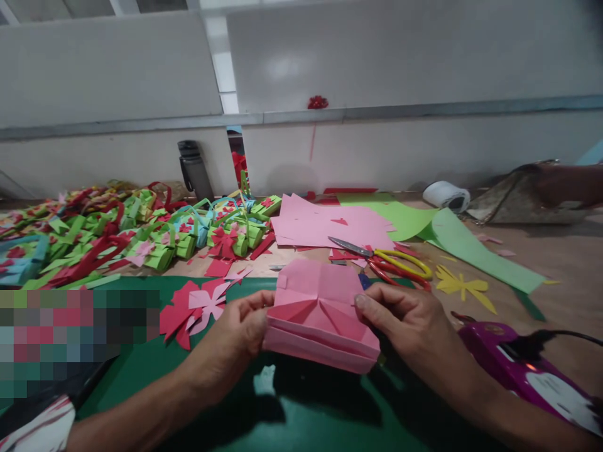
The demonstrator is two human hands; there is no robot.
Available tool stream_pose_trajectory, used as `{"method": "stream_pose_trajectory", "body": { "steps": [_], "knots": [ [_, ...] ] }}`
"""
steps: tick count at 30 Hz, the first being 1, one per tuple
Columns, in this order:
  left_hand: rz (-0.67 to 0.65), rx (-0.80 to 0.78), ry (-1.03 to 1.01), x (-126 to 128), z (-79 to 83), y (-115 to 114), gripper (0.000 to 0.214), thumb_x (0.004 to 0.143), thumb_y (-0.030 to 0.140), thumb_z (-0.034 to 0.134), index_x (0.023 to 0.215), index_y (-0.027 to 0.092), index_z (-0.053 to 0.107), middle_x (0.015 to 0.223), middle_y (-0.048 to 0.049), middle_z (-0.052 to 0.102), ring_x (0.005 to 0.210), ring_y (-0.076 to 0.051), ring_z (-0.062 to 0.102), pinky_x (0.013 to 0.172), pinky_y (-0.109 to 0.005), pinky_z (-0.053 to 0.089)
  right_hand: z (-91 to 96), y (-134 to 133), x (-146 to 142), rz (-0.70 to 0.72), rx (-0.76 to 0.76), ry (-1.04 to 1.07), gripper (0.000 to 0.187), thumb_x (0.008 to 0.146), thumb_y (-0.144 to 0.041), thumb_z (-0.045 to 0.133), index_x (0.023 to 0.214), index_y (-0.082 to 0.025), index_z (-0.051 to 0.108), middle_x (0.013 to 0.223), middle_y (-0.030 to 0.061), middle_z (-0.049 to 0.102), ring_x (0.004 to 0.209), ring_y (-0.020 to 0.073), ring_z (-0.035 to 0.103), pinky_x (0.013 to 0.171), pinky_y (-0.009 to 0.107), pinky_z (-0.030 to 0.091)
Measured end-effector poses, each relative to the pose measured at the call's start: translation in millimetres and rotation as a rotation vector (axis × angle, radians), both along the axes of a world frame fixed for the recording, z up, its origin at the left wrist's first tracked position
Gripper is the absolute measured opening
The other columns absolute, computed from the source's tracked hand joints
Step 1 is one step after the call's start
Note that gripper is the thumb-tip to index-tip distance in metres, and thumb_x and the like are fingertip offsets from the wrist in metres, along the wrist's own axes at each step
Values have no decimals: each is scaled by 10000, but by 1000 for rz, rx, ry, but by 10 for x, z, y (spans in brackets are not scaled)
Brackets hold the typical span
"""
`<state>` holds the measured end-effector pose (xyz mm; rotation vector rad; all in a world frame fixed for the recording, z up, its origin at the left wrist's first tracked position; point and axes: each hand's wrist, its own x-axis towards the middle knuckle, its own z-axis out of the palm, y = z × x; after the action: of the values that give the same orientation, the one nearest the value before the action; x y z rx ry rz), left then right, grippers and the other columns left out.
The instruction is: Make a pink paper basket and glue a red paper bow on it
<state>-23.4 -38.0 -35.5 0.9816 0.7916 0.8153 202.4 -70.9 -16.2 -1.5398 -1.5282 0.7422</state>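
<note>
A pink folded paper piece point(320, 314), creased into a partly opened box shape, is held up above a green mat point(198, 408). My left hand point(245, 333) pinches its left edge between thumb and fingers. On the opposite side, my right hand point(400, 320) grips the right edge with thumb in front. Red and pink paper flower cutouts point(207, 301) lie on the mat just beyond my left hand. Behind the folded paper rest scissors point(391, 257) with yellow and red-orange handles. A yellow paper cutout point(464, 284) lies to the right of them.
Many small green, red and blue paper baskets point(160, 245) crowd the left. Pink sheets point(325, 223) and green sheets point(475, 245) lie at the back. A dark bottle point(195, 169), a white roll point(447, 196) and a bag point(532, 194) stand along the wall. A purple power strip point(518, 370) is at right.
</note>
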Motion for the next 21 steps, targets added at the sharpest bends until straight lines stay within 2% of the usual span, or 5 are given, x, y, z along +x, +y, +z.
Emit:
{"method": "stream_pose_trajectory", "body": {
  "steps": [5,9,13,17,21],
  "knots": [
    [-56,2,-13,-1,-59,21,469,605,329,827,997,150,643,824,-65,703,703,-156,649,633,-223,499,-15,-11,3,11,26,-44,369,823,-477,534,585,-196,560,536,-25,501,510,121,452,478,235,368],
    [32,-16,16,22,-104,21,324,698,287,763,967,138,662,875,-85,708,706,-169,657,658,-285,534,-37,-22,8,66,21,13,426,860,-532,468,631,-201,607,601,10,575,567,159,525,510,260,420],
    [109,-28,38,44,-102,14,300,691,286,768,931,128,682,868,-94,717,719,-185,671,668,-292,544,-57,-24,5,161,-27,111,494,870,-590,400,645,-211,623,646,40,625,666,208,596,595,312,496],
    [127,-11,37,60,-81,2,311,686,287,771,938,126,688,869,-96,722,731,-191,676,705,-293,536,-44,-29,-42,242,-118,191,337,785,-532,582,802,-209,678,728,35,682,715,210,640,647,308,526],
    [125,0,19,66,-98,-12,291,703,281,758,930,119,674,858,-88,710,699,-179,659,695,-303,533,-27,-51,-89,160,-116,152,224,775,-406,613,796,-194,683,689,11,668,596,147,591,514,223,457]
  ]
}}
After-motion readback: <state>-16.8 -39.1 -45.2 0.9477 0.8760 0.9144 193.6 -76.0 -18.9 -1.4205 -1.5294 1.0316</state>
